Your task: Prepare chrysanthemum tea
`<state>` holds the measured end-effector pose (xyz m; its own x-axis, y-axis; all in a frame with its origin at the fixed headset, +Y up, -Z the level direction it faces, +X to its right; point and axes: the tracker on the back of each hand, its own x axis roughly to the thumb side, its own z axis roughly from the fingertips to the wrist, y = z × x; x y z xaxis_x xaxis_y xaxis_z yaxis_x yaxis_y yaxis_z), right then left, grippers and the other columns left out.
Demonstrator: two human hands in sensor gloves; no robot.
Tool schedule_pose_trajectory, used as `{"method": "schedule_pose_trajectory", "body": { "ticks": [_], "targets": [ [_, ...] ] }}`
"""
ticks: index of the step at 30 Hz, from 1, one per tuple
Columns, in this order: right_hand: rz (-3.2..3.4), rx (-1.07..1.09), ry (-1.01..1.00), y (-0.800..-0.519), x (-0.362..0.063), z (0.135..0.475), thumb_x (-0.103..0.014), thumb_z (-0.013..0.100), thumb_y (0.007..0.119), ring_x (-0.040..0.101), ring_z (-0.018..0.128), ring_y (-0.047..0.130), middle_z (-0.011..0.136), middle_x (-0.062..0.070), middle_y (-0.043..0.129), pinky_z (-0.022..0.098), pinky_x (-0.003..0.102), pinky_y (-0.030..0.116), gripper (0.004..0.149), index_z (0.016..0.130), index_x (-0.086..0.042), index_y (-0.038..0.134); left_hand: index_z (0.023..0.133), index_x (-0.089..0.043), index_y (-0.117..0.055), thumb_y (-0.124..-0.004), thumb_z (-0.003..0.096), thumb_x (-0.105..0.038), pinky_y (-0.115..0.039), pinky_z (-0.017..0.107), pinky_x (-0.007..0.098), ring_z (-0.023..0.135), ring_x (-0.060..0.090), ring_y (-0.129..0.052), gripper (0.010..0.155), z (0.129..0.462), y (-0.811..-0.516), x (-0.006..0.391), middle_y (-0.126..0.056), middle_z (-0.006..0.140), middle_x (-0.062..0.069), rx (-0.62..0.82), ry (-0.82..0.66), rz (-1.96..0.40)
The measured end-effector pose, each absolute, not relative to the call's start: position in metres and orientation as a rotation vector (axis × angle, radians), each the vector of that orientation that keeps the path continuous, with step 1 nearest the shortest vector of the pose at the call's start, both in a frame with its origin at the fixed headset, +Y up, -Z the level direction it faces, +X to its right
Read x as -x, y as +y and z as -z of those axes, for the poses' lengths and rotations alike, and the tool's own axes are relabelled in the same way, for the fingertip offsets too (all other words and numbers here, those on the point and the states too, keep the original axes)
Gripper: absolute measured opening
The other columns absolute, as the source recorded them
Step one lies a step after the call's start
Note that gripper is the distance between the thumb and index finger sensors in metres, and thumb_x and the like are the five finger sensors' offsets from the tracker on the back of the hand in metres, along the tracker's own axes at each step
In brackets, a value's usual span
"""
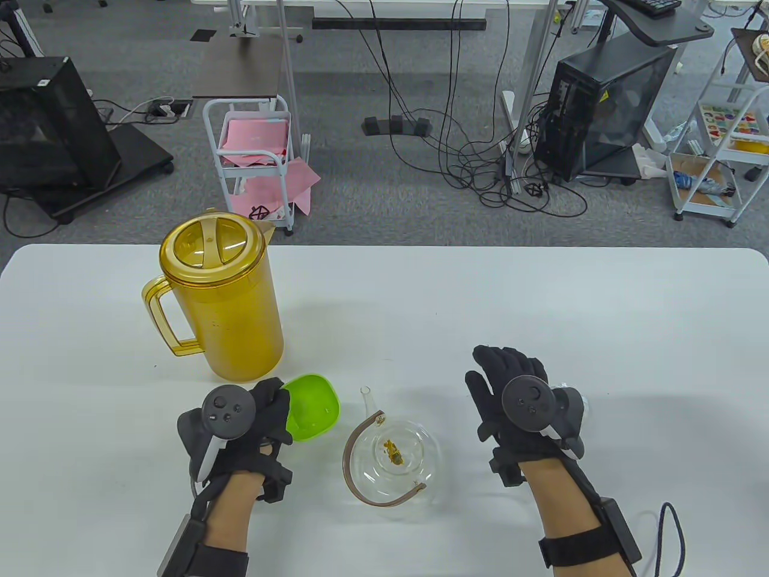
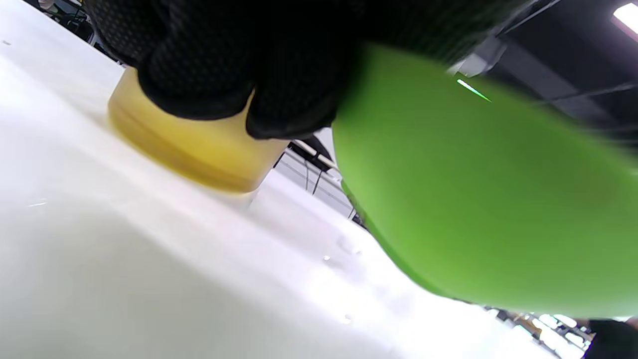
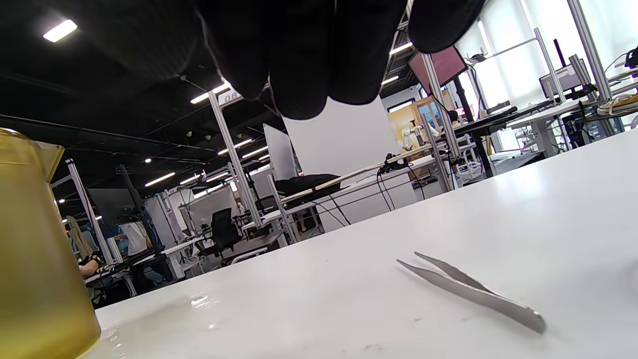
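Flowers in: glass teapot (image 1: pixel 393 460) mid-counter, lid off, a few chrysanthemums (image 1: pixel 393 452) at the bottom. Left hand (image 1: pixel 240 433) gripping emptied green bowl (image 1: pixel 312 409); right hand (image 1: pixel 519 399) released, above tweezers (image 3: pixel 473 291). Next, probably: bowl down, grasp amber pitcher (image 1: pixel 219 300), pour water.

- Standing beyond the table's far edge: 1 white cart (image 1: pixel 252 168) holding pink sheets (image 1: pixel 255 141)
- Sitting right: 1 black computer tower (image 1: pixel 607 108)
- Trailing across grey carpet: black cables (image 1: pixel 480 162)
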<state>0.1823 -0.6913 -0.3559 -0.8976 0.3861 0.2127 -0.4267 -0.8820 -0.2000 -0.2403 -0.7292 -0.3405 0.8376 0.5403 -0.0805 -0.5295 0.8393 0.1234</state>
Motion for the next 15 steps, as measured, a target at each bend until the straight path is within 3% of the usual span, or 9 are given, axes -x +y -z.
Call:
{"method": "schedule_pose_trajectory", "body": {
  "ticks": [9, 15],
  "targets": [
    [-2.711, -0.226, -0.314, -0.694, -0.180, 0.355, -0.054, 0.057, 0.068, 0.038, 0.103, 0.073, 0.106, 0.004, 0.073, 0.073, 0.067, 0.051, 0.056, 0.106, -0.026, 0.069, 0.097, -0.011, -0.083, -0.085, 0.0559, -0.041, -0.068, 0.063, 0.064, 0.050, 0.033, -0.098, 0.051, 0.346, -0.748, 0.236, -0.110, 0.061, 0.007, 0.101, 0.124, -0.565],
    [-2.712, -0.228, -0.309, -0.694, -0.181, 0.355, -0.054, 0.058, 0.068, 0.038, 0.103, 0.073, 0.106, 0.004, 0.073, 0.073, 0.066, 0.051, 0.056, 0.106, -0.026, 0.069, 0.097, -0.011, -0.084, -0.084, 0.0559, -0.044, -0.068, 0.063, 0.064, 0.050, 0.034, -0.098, 0.053, 0.346, -0.748, 0.236, -0.110, 0.061, 0.007, 0.109, 0.122, -0.556]
  ]
}}
